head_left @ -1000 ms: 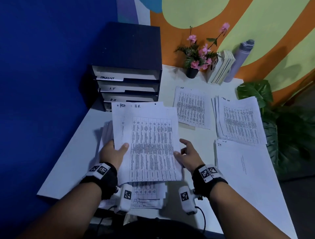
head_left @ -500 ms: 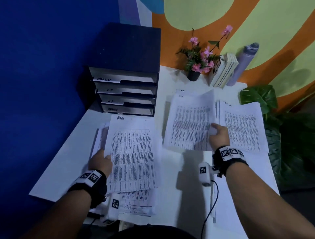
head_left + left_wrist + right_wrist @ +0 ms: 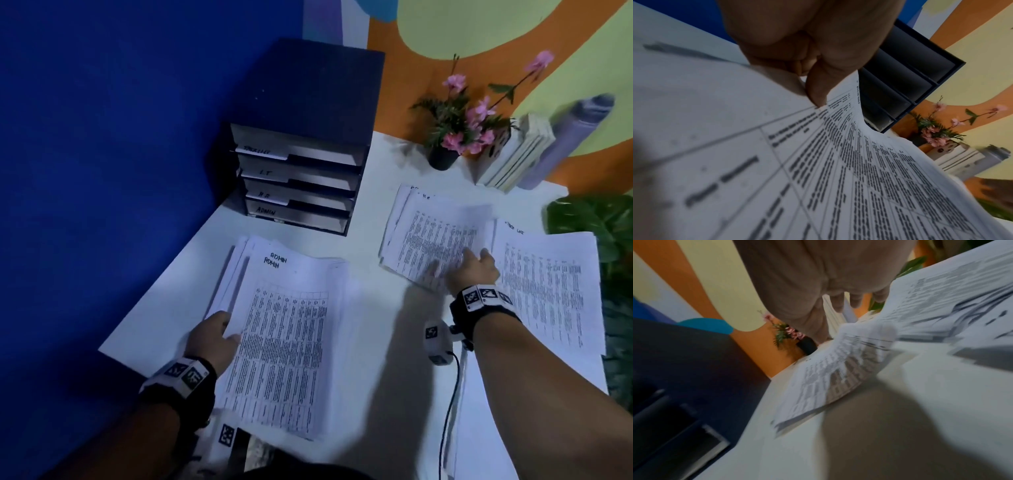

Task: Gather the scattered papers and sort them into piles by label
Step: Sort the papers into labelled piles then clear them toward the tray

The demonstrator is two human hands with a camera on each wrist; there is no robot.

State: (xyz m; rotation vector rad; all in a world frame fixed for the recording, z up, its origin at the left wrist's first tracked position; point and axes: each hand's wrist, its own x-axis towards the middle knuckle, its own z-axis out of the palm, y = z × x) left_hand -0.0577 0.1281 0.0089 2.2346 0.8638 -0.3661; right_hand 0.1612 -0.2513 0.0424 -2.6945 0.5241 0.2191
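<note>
— So where does the white printed stack marked ADMIN point(image 3: 284, 342) lie?
— On the white tabletop point(image 3: 376, 342), long axis running away from the person; the left hand point(image 3: 214, 337) pinches its near-left edge.
— And the right hand point(image 3: 476, 274)?
— Fingers spread flat on the far printed pile point(image 3: 435, 236), well apart. The left is nearer.
</note>
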